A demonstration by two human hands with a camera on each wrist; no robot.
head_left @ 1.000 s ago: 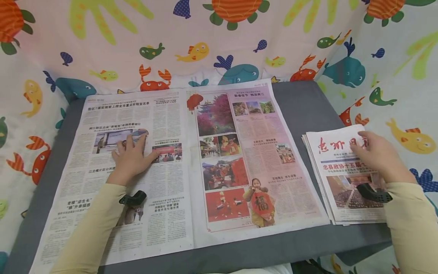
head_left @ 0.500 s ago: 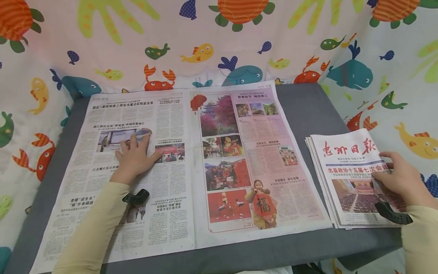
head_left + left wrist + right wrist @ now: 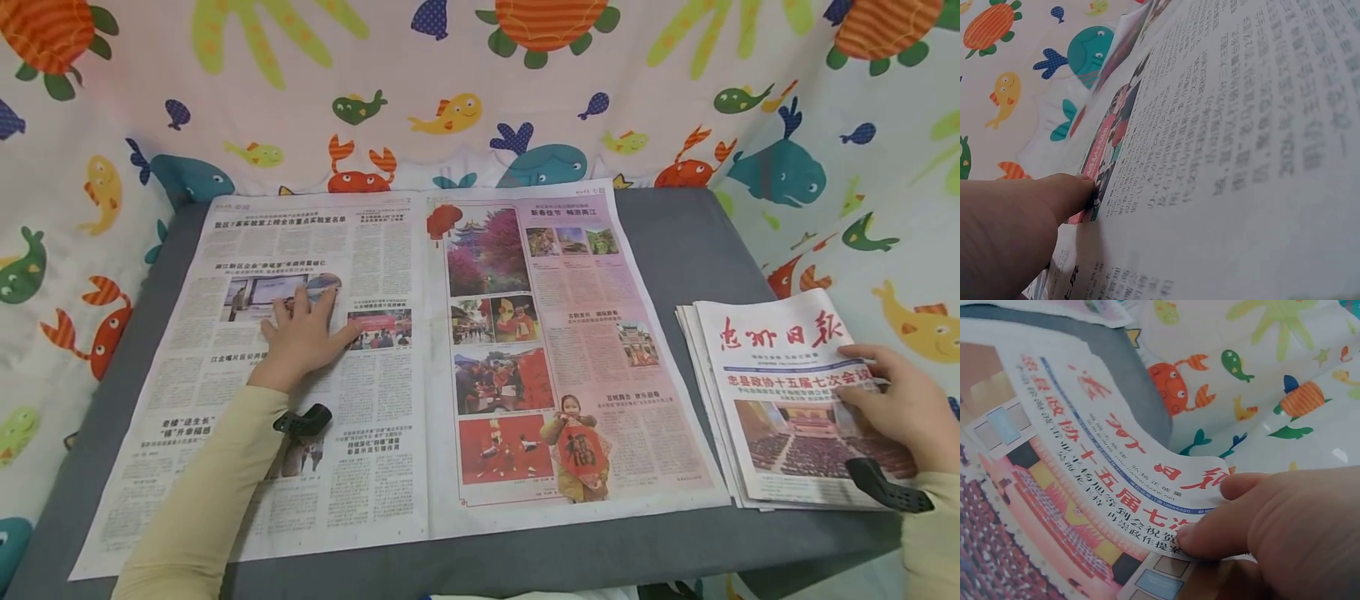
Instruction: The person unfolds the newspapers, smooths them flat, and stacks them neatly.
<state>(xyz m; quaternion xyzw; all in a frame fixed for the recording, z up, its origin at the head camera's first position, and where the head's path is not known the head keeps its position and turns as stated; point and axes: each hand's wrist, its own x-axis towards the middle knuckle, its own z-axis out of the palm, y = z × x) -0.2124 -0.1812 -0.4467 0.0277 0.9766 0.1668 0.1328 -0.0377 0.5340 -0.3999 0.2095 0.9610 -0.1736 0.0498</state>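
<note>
An open newspaper (image 3: 487,500) lies spread flat, with a fold down its middle. My left hand (image 3: 303,337) rests on its left page with fingers spread, over a photo; in the left wrist view the thumb (image 3: 1066,194) touches a small red picture. To the right is a stack of folded newspapers (image 3: 772,354) with red title characters on the top one. My right hand (image 3: 900,408) holds the right edge of this stack. In the right wrist view its thumb (image 3: 1210,537) lies on the top page, which bows slightly; the other fingers are mostly hidden.
Both papers lie on a grey table (image 3: 667,242). A cloth (image 3: 465,50) printed with sea animals hangs behind and at both sides. The folded stack sits close to the open newspaper's right edge, near the table's right side.
My right hand has slid from the stack's upper right corner down its right edge, uncovering the red title. The left hand stays on the open newspaper. The head view has shifted slightly.
</note>
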